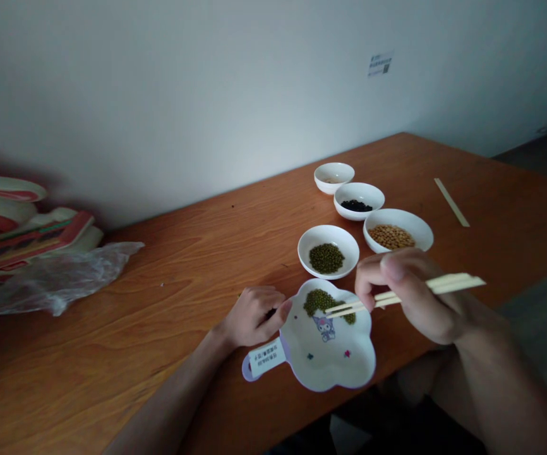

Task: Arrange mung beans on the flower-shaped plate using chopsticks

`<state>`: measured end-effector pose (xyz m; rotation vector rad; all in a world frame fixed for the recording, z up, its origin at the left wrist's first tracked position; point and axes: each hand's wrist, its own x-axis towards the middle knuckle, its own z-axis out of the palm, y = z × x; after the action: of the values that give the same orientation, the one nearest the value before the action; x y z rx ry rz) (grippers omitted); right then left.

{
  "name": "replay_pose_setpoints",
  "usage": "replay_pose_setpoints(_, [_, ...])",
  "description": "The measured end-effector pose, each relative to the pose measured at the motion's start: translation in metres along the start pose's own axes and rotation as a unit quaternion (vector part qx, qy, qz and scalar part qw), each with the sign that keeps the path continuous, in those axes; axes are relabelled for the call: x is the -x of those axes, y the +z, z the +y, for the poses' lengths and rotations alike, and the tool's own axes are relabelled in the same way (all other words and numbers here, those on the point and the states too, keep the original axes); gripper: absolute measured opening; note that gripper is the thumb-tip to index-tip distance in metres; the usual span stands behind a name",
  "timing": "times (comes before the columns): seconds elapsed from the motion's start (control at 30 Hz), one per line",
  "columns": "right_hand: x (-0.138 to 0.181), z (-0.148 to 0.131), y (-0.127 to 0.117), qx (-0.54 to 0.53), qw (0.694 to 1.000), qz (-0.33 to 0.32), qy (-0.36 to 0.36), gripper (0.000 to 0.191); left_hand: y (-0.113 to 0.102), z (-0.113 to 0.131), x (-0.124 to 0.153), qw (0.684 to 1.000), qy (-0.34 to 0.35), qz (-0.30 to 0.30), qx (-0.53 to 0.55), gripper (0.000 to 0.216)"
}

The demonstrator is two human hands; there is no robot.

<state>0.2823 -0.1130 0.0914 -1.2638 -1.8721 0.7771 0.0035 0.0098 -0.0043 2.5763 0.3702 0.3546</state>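
Note:
My right hand (415, 291) is closed around a pair of wooden chopsticks (448, 284). Their tips reach over a white flower-shaped plate (318, 366) with a purple rim, a cartoon figure and a labelled handle. Green mung beans (318, 302) lie toward the plate's far side, close to the chopstick tips. I cannot make out a bean between the tips. At the plate's left edge, my left hand (257, 316) has its fingers curled and its thumb on the rim. Just behind the plate stands a white bowl (304, 256) with more mung beans.
Farther back are white bowls with tan soybeans (391, 237), black beans (356, 205) and a few pale bits (333, 179). A pale wooden strip (451, 202) lies at the right. Crumpled clear plastic (65, 278) and a red-and-white object (27, 234) sit by the wall at left.

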Motion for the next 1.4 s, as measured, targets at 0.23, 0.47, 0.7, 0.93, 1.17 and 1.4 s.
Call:
replay_pose_setpoints(0.23, [-0.005,0.000,0.007,0.015,1.000,-0.010,0.016,0.065,0.000,0.000,-0.001,1.000,0.006,0.000,0.000,0.037])
replay_pose_setpoints(0.47, [-0.005,0.000,0.009,0.013,1.000,-0.014,0.010,0.065,0.001,0.000,0.000,1.000,0.011,0.007,-0.007,0.037])
replay_pose_setpoints(0.7, [-0.005,-0.003,0.012,0.024,1.000,-0.016,-0.011,0.060,0.001,-0.001,0.000,1.000,0.012,0.001,-0.014,0.035])
replay_pose_setpoints(0.93, [-0.007,-0.005,0.012,0.010,1.000,-0.022,-0.008,0.060,0.000,0.000,-0.001,1.000,0.010,0.004,-0.017,0.036])
replay_pose_setpoints(1.17, [-0.007,-0.006,0.014,0.003,1.000,-0.026,-0.001,0.062,0.000,0.000,-0.001,1.000,0.009,0.005,-0.019,0.036])
replay_pose_setpoints(1.4, [-0.009,-0.007,0.012,0.004,0.999,-0.040,-0.010,0.057,-0.001,0.001,-0.001,1.000,0.011,0.004,-0.017,0.036])
